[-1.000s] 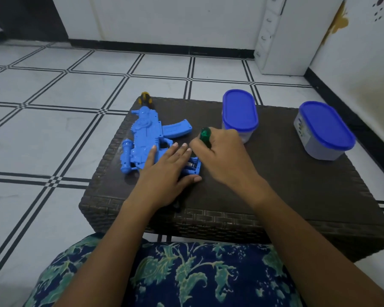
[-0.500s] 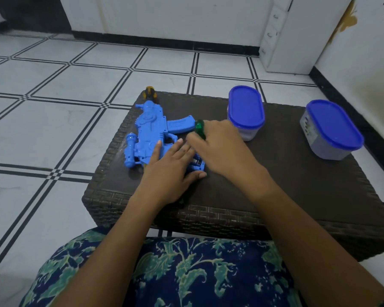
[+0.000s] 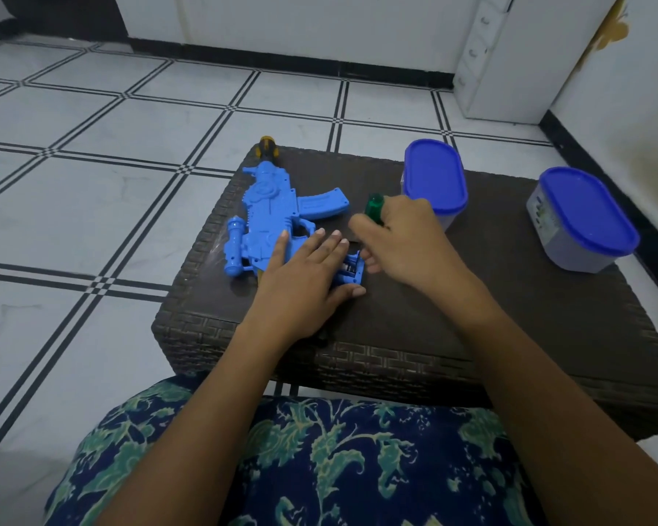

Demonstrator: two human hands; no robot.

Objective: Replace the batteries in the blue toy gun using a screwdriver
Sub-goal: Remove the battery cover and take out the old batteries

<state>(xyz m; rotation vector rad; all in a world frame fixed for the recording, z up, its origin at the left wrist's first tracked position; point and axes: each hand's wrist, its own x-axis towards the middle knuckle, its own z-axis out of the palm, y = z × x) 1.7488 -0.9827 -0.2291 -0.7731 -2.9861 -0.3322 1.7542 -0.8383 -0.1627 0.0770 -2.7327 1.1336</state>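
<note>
1. blue toy gun point(image 3: 266, 218): moulded plastic, lying flat on its side on the left half of the dark woven surface point(image 3: 490, 305). Its yellow-and-black muzzle is at the surface's far edge, the scope toward its left edge, and the curved magazine points toward its middle. The rear part lies under the flat left hand point(image 3: 304, 282) (a compartment there shows dark inside).
2. screwdriver point(image 3: 374, 205): green translucent handle, tilted, over the surface's middle, gripped by the right hand point(image 3: 403, 244); shaft hidden.

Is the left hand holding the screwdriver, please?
No, the right hand grips the screwdriver while the left hand presses flat on the gun.
</note>
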